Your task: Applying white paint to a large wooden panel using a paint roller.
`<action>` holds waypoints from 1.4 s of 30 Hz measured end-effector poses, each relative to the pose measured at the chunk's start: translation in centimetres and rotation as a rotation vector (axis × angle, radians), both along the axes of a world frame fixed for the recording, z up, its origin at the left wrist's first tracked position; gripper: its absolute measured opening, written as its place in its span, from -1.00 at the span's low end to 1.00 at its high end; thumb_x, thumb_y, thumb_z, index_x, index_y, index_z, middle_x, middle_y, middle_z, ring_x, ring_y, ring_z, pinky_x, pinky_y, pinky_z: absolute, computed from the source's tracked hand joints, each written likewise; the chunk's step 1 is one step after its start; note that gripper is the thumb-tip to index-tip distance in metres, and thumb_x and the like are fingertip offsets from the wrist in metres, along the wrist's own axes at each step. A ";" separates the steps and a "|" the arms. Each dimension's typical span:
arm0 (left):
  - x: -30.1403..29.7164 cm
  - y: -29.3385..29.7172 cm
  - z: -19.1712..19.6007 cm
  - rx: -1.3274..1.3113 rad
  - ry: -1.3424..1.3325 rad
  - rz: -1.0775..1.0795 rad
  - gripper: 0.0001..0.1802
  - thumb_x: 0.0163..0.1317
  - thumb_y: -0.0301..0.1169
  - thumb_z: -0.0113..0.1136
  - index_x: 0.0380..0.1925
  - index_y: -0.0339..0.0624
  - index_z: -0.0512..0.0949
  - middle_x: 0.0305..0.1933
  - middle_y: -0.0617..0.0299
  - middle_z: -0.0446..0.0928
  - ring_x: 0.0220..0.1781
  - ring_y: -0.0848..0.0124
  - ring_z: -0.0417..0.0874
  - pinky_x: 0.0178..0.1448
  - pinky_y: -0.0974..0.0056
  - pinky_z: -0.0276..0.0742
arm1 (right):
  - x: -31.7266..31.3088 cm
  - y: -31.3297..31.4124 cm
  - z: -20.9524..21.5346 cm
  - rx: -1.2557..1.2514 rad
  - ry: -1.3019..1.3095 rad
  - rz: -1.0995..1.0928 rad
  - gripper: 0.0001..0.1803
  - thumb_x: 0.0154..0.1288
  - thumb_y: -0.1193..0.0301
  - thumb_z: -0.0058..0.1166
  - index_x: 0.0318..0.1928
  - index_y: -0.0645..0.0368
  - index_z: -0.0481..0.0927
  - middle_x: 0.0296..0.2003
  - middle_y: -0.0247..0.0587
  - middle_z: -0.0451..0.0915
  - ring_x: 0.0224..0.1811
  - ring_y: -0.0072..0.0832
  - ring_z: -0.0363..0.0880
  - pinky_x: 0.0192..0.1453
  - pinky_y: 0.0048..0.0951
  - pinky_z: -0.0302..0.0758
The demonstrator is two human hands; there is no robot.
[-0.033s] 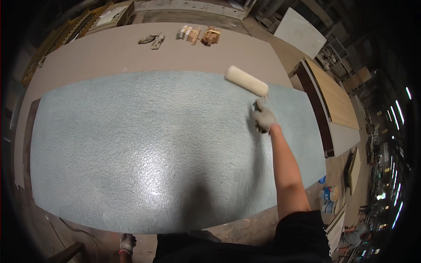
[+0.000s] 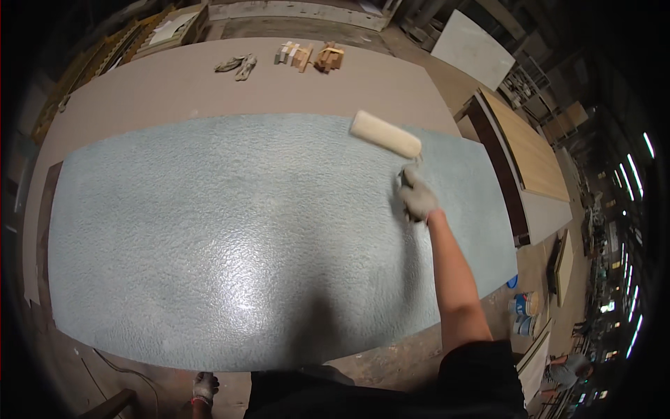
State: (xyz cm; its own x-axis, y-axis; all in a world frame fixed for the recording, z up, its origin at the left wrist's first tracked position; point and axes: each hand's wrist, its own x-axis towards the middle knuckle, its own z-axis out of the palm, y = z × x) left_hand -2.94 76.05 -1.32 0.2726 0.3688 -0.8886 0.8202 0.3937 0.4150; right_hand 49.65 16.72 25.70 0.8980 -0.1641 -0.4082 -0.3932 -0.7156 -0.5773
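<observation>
A large panel lies in front of me, coated with a wet, glossy, pale blue-green layer with a rippled texture. My right hand, in a grey work glove, is closed around the handle of a paint roller. The roller's cream sleeve lies slantwise over the panel's far right part, close to its far edge; the glove hides most of the handle. Low in the view, just off the panel's near edge, hangs my left hand, also gloved. Its fingers are curled in and nothing shows in them.
Beneath and beyond the panel is a larger beige board, bearing a pair of gloves and bundled wood blocks. A wood-topped stack stands to the right. Paint cans are on the floor; another person is at lower right.
My right hand and the roller have shifted slightly toward me and left. The left hand hangs in nearly the same place.
</observation>
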 end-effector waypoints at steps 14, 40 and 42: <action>-3.4 -12.2 1.2 0.019 -0.138 -0.230 -0.71 0.40 -0.15 0.23 -0.08 -0.11 0.54 -0.39 0.28 0.57 -0.47 0.45 0.57 -0.48 0.36 0.41 | -42.4 -9.6 1.8 -0.104 0.074 0.284 -0.28 0.39 0.26 0.13 0.54 -0.08 0.30 0.21 0.11 0.60 0.26 0.11 0.56 0.39 -0.09 0.46; -11.2 -23.1 -0.7 0.038 -0.083 -0.053 -0.64 0.40 -0.13 0.26 -0.01 -0.15 0.56 -0.36 0.24 0.63 -0.44 0.42 0.62 -0.43 0.31 0.49 | -3.8 4.2 3.5 0.180 -0.026 0.342 -0.58 0.25 0.46 -0.01 0.14 0.06 0.49 -0.39 -0.09 0.61 -0.67 -0.39 0.57 -0.62 -0.32 0.51; -10.2 -24.0 -1.2 -0.015 -0.153 -0.109 -0.63 0.40 -0.12 0.26 -0.01 -0.16 0.57 -0.35 0.23 0.63 -0.44 0.42 0.62 -0.43 0.30 0.49 | -8.7 0.7 4.5 0.174 -0.028 0.330 -0.48 0.25 0.43 0.01 0.26 0.01 0.47 -0.39 -0.11 0.61 -0.66 -0.42 0.56 -0.59 -0.33 0.51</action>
State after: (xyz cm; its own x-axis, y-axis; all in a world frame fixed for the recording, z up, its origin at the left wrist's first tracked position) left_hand -13.14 52.03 -2.54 0.4427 0.3166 -0.8389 0.7861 0.3129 0.5330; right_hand 40.98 17.44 30.23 0.9022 0.2057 -0.3791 -0.1402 -0.6912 -0.7089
